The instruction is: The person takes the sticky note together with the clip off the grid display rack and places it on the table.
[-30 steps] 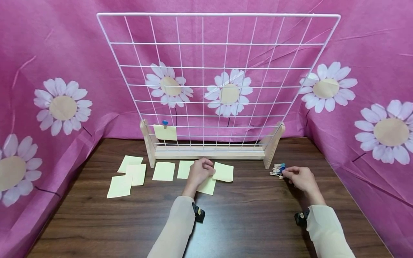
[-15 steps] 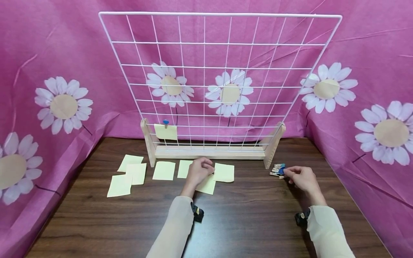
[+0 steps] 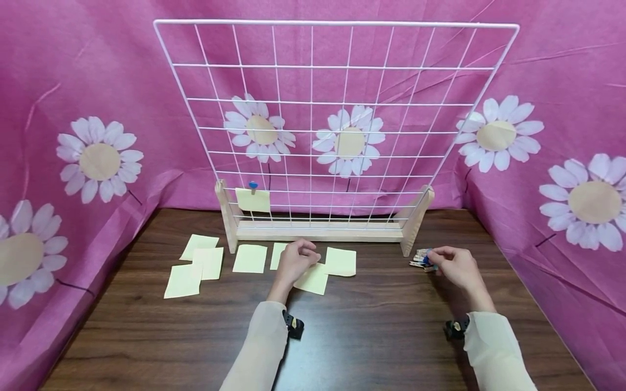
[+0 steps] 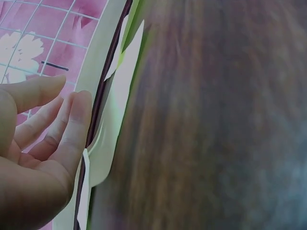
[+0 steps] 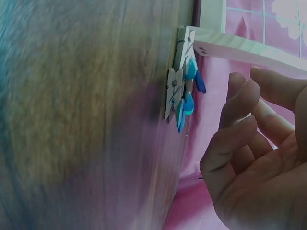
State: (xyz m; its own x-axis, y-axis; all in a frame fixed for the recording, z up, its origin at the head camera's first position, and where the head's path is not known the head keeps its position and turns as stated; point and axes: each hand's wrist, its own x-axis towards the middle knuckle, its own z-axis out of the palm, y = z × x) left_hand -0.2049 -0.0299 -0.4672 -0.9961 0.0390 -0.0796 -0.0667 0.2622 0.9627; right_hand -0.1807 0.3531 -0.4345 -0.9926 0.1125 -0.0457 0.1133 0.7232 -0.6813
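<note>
My left hand (image 3: 298, 263) hovers over the row of yellow sticky notes, partly hiding one note (image 3: 276, 254). Its fingers are loosely bent with a gap to the thumb; the left wrist view shows this hand (image 4: 48, 187) holding nothing. Close to its fingertips lie a tilted note (image 3: 313, 280) and a squarer one (image 3: 340, 262). On the right, my right hand (image 3: 458, 267) is beside a small pile of wooden clothespins (image 3: 419, 259) with blue and teal decorations. In the right wrist view its fingers are loosely curled and empty, apart from the clothespins (image 5: 175, 88).
A white wire grid (image 3: 312, 101) stands upright in a wooden base (image 3: 318, 232) at the back. One note (image 3: 254, 201) hangs low on it from a blue-topped clothespin (image 3: 252, 185). Several more notes (image 3: 209, 266) lie at the left. Pink flowered cloth surrounds the table.
My left hand has drawn slightly left, away from the right-hand note, its fingers looser. The right hand has risen a little at the clothespins.
</note>
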